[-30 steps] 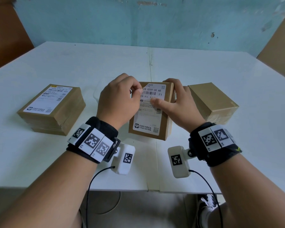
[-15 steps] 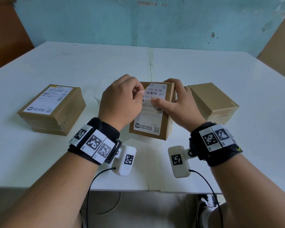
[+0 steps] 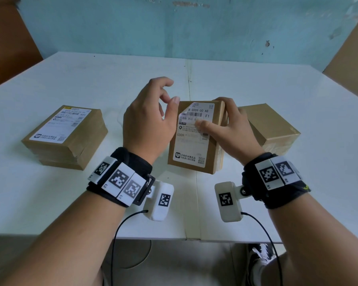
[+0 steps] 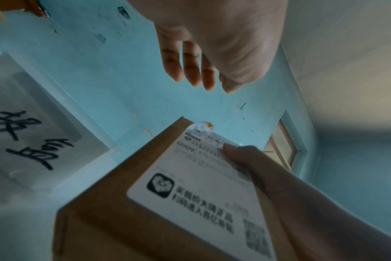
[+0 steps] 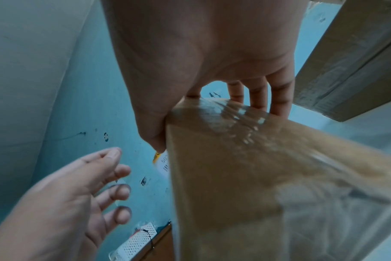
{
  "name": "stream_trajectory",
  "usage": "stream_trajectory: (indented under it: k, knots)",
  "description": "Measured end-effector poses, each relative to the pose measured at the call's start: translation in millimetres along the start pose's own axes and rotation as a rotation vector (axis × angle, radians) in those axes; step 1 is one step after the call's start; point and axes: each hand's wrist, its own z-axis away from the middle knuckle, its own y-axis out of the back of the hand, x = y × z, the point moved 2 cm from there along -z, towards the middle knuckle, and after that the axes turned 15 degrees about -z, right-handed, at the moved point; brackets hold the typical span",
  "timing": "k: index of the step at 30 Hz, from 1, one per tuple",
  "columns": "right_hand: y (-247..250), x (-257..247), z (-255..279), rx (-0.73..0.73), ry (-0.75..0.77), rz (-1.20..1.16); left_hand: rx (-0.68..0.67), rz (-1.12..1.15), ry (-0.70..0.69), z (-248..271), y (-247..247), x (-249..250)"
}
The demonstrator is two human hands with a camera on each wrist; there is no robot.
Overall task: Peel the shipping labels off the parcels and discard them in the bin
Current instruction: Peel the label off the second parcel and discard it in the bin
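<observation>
The middle brown parcel [image 3: 210, 162] stands tilted on the white table [image 3: 91, 203]. My right hand [image 3: 225, 122] grips it, thumb pressed on its white shipping label [image 3: 191, 145] and fingers curled over the far edge. The label's top left corner [image 4: 203, 126] curls up off the cardboard. My left hand [image 3: 170, 93] hovers beside that corner with loosely bent fingers [image 4: 190, 70], holding nothing. A second parcel [image 3: 70, 149] with its label [image 3: 60, 124] lies at the left. A bare parcel [image 3: 271, 124] lies at the right.
The table's front edge [image 3: 174, 239] runs just under my wrists, and cables hang off it. Large cardboard sheets [image 3: 351, 48] lean at the back right and back left. A blue wall [image 3: 174, 27] closes off the far side.
My left hand has let go of the label's corner, opened and lifted away to the upper left. The corner stays curled up. My right hand keeps its hold.
</observation>
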Motion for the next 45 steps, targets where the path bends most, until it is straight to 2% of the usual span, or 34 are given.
stream_trajectory:
  k: [9,25,45]
  knots:
    - [-6.6,-5.9,2.6,-0.051,0.02,-0.001,-0.155,-0.11,-0.094,4.3,-9.8,1.3]
    - [-7.3,-9.5,6.3,-0.07,0.062,0.076,-0.122,-0.128,-0.088,3.2,-10.8,0.0]
    - [-6.3,-7.7,2.1,-0.031,0.012,0.056,-0.113,-0.174,-0.112,4.3,-12.0,1.3]
